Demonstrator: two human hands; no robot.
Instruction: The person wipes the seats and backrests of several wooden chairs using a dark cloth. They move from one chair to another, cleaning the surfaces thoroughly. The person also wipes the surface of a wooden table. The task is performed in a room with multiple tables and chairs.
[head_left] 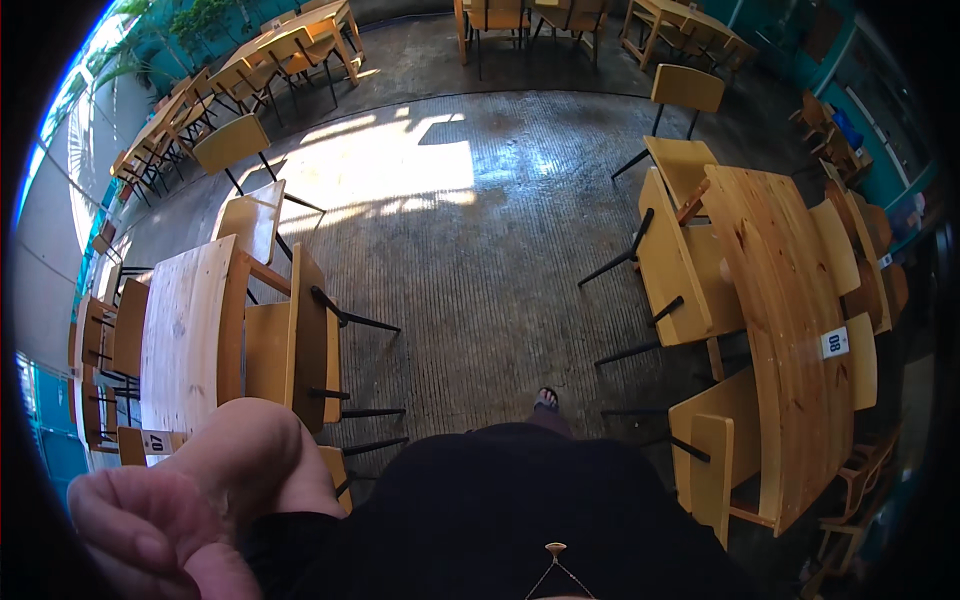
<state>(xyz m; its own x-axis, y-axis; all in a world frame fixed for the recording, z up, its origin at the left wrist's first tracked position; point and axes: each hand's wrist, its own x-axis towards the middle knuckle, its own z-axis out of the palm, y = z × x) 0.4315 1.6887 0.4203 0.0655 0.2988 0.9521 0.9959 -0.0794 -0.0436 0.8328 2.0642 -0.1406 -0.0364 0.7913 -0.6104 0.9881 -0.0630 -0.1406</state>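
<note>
My left hand point(150, 525) is raised close at the lower left, with the elbow bent and the forearm folded back. Its fingers are curled inward, and the thumb side runs down toward the picture's dark rim. Whether anything sits between the fingertips is hidden there. Behind the bent arm stands a light wooden table point(190, 330) with a small number card point(160, 442) at its near end. My right hand does not show anywhere in the picture.
Yellow wooden chairs point(310, 330) with black metal legs line the left table. To the right, another wooden table point(775, 300) has a white number card point(834, 343) and chairs point(690, 290) around it. Ribbed concrete floor point(470, 290) runs between them, sunlit farther off. More tables point(290, 40) stand beyond.
</note>
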